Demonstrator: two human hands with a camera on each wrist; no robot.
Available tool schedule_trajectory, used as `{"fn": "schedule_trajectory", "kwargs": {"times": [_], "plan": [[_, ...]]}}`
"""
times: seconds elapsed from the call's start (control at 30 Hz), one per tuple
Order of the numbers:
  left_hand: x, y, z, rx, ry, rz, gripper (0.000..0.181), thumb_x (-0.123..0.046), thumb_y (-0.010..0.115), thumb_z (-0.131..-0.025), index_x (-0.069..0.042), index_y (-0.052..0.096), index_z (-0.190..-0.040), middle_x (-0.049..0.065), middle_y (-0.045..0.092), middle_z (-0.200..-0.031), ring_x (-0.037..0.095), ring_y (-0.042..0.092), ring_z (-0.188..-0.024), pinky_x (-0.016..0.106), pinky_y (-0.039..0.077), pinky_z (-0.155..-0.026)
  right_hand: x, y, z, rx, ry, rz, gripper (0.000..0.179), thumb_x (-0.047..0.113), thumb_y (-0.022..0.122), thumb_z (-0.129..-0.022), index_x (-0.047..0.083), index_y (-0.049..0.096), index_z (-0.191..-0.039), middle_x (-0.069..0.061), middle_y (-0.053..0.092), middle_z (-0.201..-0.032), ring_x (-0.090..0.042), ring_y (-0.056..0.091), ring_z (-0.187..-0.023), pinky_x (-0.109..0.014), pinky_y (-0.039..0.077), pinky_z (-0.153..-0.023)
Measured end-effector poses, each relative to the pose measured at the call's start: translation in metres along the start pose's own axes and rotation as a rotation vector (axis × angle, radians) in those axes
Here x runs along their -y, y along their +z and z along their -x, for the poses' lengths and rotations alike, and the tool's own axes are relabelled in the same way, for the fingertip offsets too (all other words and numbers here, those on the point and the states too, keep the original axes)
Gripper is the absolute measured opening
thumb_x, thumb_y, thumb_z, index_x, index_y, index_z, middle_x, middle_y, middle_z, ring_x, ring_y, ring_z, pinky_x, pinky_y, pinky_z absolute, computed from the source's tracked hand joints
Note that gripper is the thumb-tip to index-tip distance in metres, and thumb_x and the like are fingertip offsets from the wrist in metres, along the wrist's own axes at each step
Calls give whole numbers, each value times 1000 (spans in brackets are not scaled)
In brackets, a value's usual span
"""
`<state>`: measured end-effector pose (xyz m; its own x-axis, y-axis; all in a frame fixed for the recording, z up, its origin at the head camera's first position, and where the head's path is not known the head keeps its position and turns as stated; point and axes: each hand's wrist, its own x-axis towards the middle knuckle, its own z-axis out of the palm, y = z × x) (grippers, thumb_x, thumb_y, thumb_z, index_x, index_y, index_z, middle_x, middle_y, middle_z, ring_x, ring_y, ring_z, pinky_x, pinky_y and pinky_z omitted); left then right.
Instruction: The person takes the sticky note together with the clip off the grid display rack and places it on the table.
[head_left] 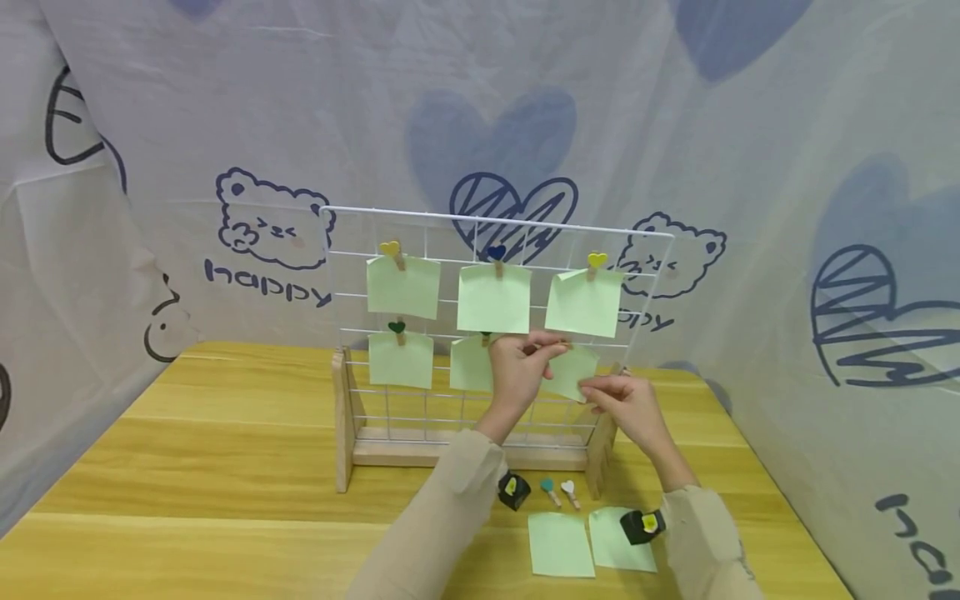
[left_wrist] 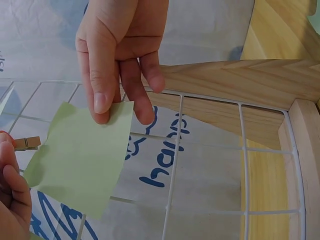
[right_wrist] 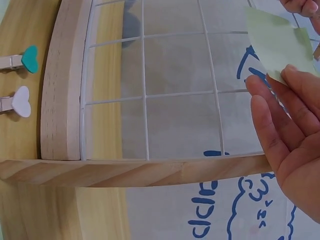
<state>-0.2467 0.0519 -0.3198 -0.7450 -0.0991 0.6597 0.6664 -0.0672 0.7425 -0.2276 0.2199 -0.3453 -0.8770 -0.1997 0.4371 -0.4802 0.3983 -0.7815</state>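
In the head view, a pale green paper note [head_left: 573,372] hangs against the lower right of a white wire grid [head_left: 450,417]. My left hand [head_left: 517,371] is at its top edge, pinching a small wooden clothespin [left_wrist: 27,143] with a red end, seen in the left wrist view. The clothespin touches the note's edge; whether it bites the paper and wire cannot be told. My right hand [head_left: 622,404] pinches the note's lower right corner between thumb and index finger, its other fingers spread in the right wrist view.
Several green notes [head_left: 402,287] hang on the grid from heart-topped clothespins. The grid stands in a wooden base [head_left: 472,456]. Before it on the table lie a teal-heart clothespin [right_wrist: 29,59], a white-heart clothespin [right_wrist: 21,101] and two loose notes [head_left: 561,546]. A printed curtain [head_left: 360,108] hangs behind.
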Motion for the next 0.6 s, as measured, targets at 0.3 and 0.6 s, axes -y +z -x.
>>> {"fn": "schedule_trajectory", "kwargs": {"times": [0.3, 0.6], "plan": [[-25, -5, 5, 65, -19, 57, 9, 9, 64, -76, 15, 64, -83, 25, 63, -76, 35, 47, -39, 15, 36, -36, 1, 2, 9, 21, -37, -22, 12, -8, 57, -82, -16, 63, -89, -28, 62, -85, -3, 58, -62, -34, 53, -57], [-13, -9, 8, 122, -39, 49, 12, 1, 65, -79, 6, 67, -89, 16, 66, -79, 16, 50, -41, 29, 46, -40, -13, 3, 19, -12, -5, -68, 12, -3, 62, -81, -12, 64, -88, -23, 63, -83, -9, 60, -64, -24, 51, -59]]}}
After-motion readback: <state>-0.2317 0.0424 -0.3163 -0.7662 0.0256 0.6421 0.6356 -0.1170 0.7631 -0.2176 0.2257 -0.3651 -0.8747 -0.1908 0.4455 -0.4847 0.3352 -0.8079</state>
